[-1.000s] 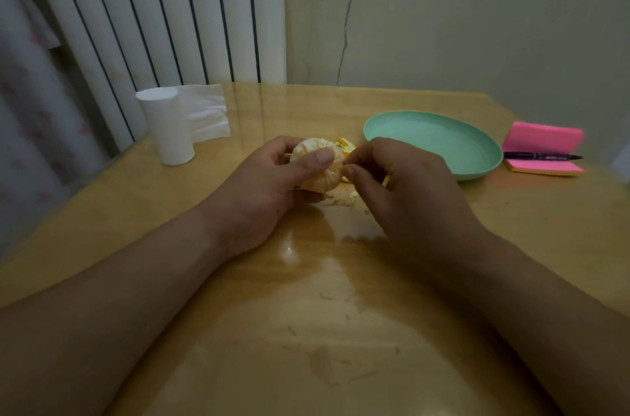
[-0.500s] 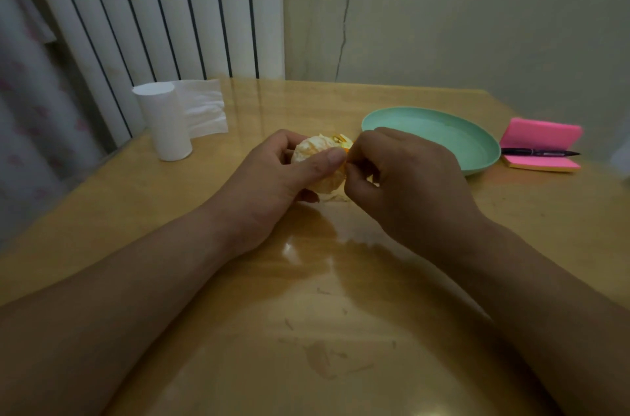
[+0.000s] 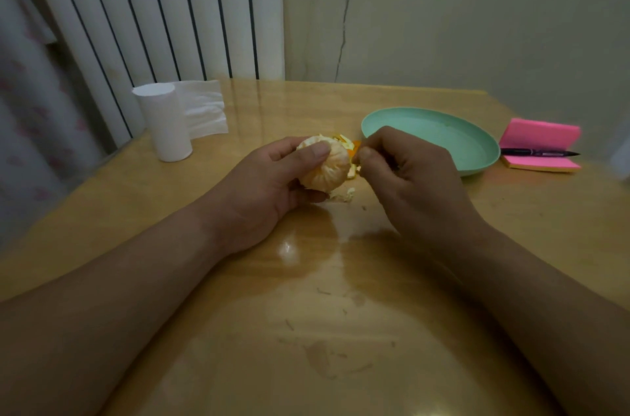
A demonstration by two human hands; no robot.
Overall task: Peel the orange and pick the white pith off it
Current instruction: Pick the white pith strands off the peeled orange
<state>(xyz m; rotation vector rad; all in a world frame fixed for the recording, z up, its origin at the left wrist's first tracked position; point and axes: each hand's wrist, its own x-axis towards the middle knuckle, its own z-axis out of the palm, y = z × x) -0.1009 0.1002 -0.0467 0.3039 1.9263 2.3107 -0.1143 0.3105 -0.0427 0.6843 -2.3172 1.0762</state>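
Left hand (image 3: 269, 187) has the peeled orange (image 3: 324, 166) wrapped up, thumb pressed across the top, fruit held just above the wooden table (image 3: 238, 330) at mid-table. Right hand (image 3: 409, 183) sits at the orange's 3 o'clock, fingers curled, thumb and forefinger pinched together against the fruit's edge. I cannot tell whether pith is caught between them. Peel scraps (image 3: 345, 194) lie on the table at the orange's 5 o'clock. The green plate (image 3: 477, 156) is at 2 o'clock, with the pink sticky notes (image 3: 542, 137) and pen (image 3: 538, 153) beyond it. The tissue roll (image 3: 167, 126) stands at 10 o'clock.
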